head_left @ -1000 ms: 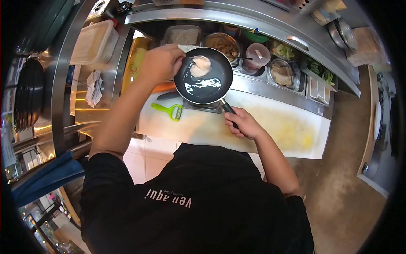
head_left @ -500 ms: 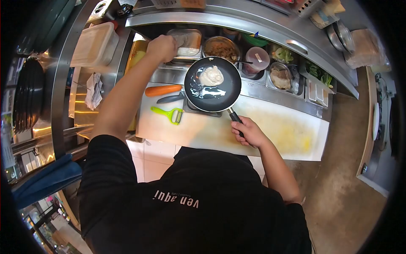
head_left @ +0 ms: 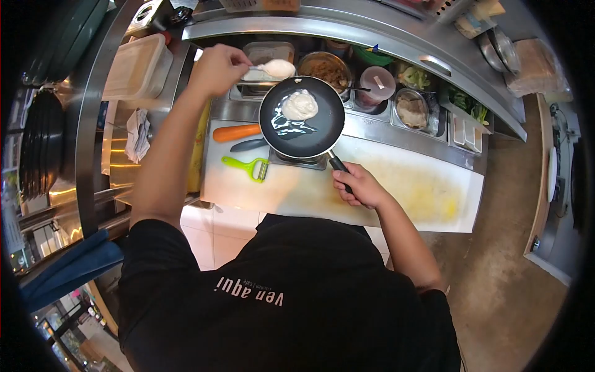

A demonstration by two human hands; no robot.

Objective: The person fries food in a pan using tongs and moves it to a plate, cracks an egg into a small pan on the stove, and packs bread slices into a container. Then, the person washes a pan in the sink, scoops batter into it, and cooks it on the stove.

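Note:
My left hand [head_left: 221, 69] pinches the handle of a spoon [head_left: 273, 68] heaped with a white, creamy substance. The spoon is over a rectangular tub [head_left: 268, 49], just up and left of the frying pan's rim. My right hand [head_left: 361, 185] grips the black handle of the frying pan [head_left: 322, 127], which is held above the cutting board. In the pan lies a white creamy dollop [head_left: 300, 105], with shiny streaks of light on the dark surface below it.
On the white cutting board [head_left: 396, 186] lie a carrot [head_left: 236, 132], a dark-handled tool [head_left: 248, 145] and a green peeler [head_left: 248, 167]. Behind are a bowl of brown food [head_left: 323, 67], a lidded plastic tub [head_left: 375, 80] and containers of greens [head_left: 414, 78]. A steel drawer front [head_left: 347, 34] arches above.
My left hand has lifted a loaded spoon up out of the tub and drawn it slightly left. The pan, in my right hand, has shifted a little left and up.

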